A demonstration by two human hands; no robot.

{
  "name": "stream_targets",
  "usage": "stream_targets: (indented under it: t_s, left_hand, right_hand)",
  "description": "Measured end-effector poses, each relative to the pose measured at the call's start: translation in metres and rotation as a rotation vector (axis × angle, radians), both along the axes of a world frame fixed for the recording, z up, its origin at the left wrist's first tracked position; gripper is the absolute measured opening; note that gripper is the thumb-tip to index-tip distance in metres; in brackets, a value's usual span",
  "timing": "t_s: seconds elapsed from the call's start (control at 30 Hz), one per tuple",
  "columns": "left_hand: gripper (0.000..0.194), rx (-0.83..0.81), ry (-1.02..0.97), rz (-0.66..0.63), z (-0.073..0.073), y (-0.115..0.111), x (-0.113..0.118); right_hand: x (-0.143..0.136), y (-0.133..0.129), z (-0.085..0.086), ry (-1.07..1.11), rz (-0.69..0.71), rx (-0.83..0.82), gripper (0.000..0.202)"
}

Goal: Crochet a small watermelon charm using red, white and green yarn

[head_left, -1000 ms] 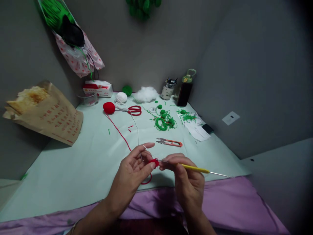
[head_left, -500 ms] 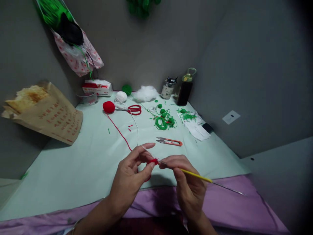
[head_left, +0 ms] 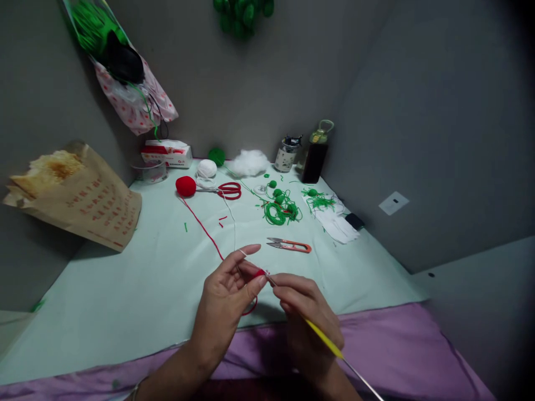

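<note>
Between thumb and fingers, my left hand (head_left: 225, 298) pinches a small red crochet piece (head_left: 259, 273). White yarn (head_left: 234, 231) runs over its raised index finger, and red yarn (head_left: 204, 228) trails back to a red yarn ball (head_left: 185, 186). My right hand (head_left: 311, 320) is closed around a crochet hook (head_left: 324, 337) with a yellow grip. The hook's tip meets the edge of the red piece; the exact stitch is too small to make out. Just beyond the hands lie orange-handled thread snips (head_left: 289, 245).
Red-handled scissors (head_left: 229, 191), a white yarn ball (head_left: 206, 168), fluffy stuffing (head_left: 249, 162) and tangled green yarn pieces (head_left: 281, 210) lie farther back. A bottle (head_left: 315, 159) and a jar (head_left: 286, 156) stand by the wall. At left leans a paper bag (head_left: 87, 200) with flatbread.
My right hand has shifted slightly left and down, and the hook has turned so its rear end points more steeply downward. My left hand still pinches the red piece.
</note>
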State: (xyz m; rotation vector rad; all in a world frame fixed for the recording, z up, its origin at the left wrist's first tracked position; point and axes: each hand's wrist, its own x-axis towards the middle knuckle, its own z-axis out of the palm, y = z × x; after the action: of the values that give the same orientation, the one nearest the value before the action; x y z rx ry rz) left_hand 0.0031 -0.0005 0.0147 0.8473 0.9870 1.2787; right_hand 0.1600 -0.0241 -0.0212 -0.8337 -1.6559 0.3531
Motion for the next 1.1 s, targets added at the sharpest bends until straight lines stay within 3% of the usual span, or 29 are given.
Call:
stream_targets:
  t_s: [0.17, 0.3, 0.5, 0.67, 0.8, 0.97, 1.1]
  left_hand:
    - [0.049, -0.032, -0.076, -0.05, -0.004, -0.001, 0.005]
    - [0.055, -0.058, -0.101, -0.107, -0.004, 0.0, 0.006]
    - [0.063, -0.047, -0.109, -0.178, -0.005, 0.004, 0.004]
    - [0.063, -0.069, -0.074, -0.29, -0.004, 0.008, -0.006]
    - [0.044, -0.037, 0.033, -0.3, 0.001, 0.01, -0.013]
    - [0.054, 0.012, 0.043, -0.318, 0.005, 0.008, -0.006]
    - [0.049, 0.018, 0.078, -0.343, 0.003, 0.007, 0.001]
  right_hand:
    - [-0.008, 0.006, -0.002, 0.183, -0.003, -0.137, 0.033]
    - [-0.009, 0.015, 0.002, 0.393, 0.089, -0.36, 0.018]
    - [-0.006, 0.024, 0.002, 0.623, 0.22, -0.539, 0.003]
    - [-0.001, 0.025, 0.003, 0.815, 0.201, -0.662, 0.016]
    - [0.003, 0.028, 0.008, 0.862, 0.212, -0.733, 0.023]
    - [0.004, 0.03, 0.009, 0.799, 0.24, -0.7, 0.022]
    - [0.003, 0.029, 0.005, 0.779, 0.274, -0.681, 0.016]
